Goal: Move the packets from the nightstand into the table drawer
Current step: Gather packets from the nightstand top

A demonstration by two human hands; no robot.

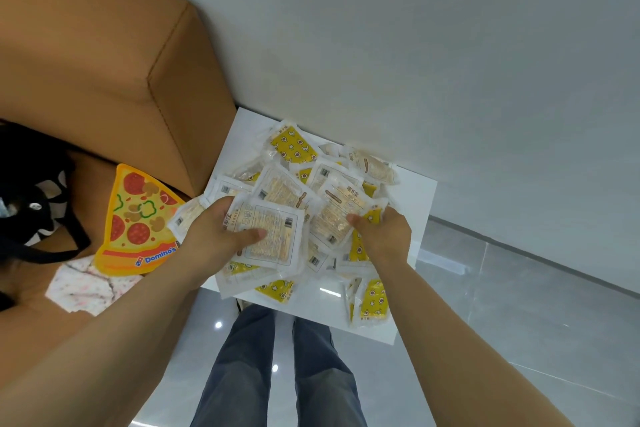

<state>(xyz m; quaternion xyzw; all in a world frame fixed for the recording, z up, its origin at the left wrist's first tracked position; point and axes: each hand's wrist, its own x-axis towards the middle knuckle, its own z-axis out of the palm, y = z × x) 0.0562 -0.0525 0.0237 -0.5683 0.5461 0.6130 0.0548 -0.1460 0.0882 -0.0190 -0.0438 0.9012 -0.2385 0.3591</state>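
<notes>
Packets are all on the bench (the white nightstand), heaped loose and overlapping against the wall; a few have slid toward the near edge. Table drawer is not in view, so by my read the transfer has barely started and this is the gather step. Person stands square to the bench, jeans legs right below it, both forearms reaching in from either side of the heap. Left hand pinches a flat stack: thumb laid across the top packet, fingers hidden under it, probably to clamp several slippery sachets at once. Right hand grips packets at the right flank of the pile, thumb on top and fingers curled under; the count can't be made out. The two-sided pose looks like squeezing the heap inward to lift a bundle rather than singles. Risk: smooth film, so the middle of the stack could slip out. A pizza-slice shaped mat and a black bag sit on the brown seat to the left, clear of the hands.
</notes>
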